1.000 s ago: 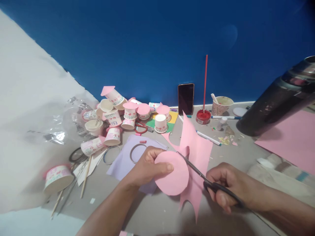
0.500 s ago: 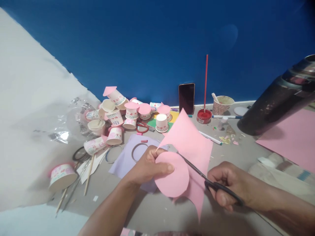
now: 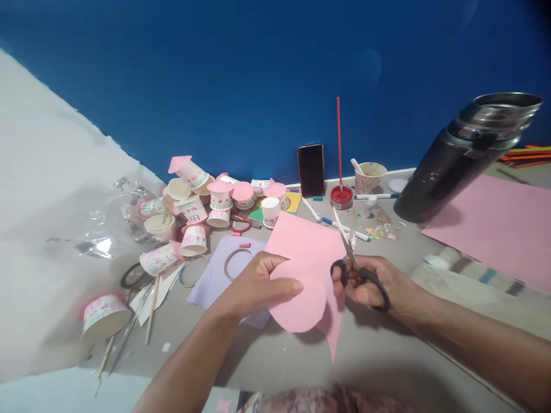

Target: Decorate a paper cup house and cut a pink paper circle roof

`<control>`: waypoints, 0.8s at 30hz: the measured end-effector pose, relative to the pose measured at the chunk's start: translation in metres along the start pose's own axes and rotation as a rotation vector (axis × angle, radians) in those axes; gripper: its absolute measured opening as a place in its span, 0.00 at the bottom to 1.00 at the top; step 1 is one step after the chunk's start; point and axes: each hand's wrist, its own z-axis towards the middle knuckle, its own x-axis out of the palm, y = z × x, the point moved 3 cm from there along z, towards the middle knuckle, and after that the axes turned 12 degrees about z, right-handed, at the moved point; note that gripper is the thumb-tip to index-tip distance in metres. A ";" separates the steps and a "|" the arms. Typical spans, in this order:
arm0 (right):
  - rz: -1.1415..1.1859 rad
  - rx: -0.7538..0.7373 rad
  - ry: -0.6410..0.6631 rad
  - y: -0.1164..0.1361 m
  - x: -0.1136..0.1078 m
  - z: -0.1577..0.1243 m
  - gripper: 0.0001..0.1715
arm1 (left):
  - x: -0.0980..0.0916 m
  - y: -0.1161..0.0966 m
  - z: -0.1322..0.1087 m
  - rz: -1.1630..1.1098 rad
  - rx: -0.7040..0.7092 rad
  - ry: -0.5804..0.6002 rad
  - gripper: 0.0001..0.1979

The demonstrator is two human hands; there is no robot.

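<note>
My left hand [image 3: 262, 287] pinches a piece of pink paper [image 3: 301, 304], thumb on top and fingers underneath. Its lower edge is cut in a round curve, while a wider sheet part with straight edges and a pointed strip extends up and to the right. In my right hand [image 3: 365, 281] is a pair of scissors [image 3: 353, 258] with black handles. The blades point up and away, slightly apart, just beside the paper's right edge. Beneath the left hand lies a sheet of purple paper [image 3: 206, 275] with a tape ring [image 3: 228, 267] on it.
Decorated paper cups [image 3: 193, 238] with pink tops cluster at the left back. A phone [image 3: 310, 170] leans on the blue wall. Nearby stand a red paint pot [image 3: 341, 198] holding a stick and a patterned cup [image 3: 370, 176]. A dark flask [image 3: 451, 155] and pink sheet [image 3: 495, 223] are right.
The scissors have swung from pointing left at the paper's cut to pointing upward, clear of it, with blades parted. The wide part of the pink paper has shifted its angle in my left hand.
</note>
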 end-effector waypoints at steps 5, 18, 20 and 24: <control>0.022 -0.031 -0.067 0.000 0.002 -0.002 0.30 | 0.015 -0.013 0.005 0.218 -0.020 0.026 0.12; 0.072 -0.022 -0.183 0.004 0.008 0.007 0.30 | 0.037 -0.004 0.023 -0.139 -0.049 -0.314 0.17; 0.032 0.003 -0.110 0.000 0.002 0.008 0.32 | 0.031 -0.001 0.026 -0.205 -0.054 -0.374 0.17; -0.089 0.061 0.029 -0.011 -0.009 0.009 0.39 | 0.021 0.004 0.028 -0.271 -0.078 -0.465 0.18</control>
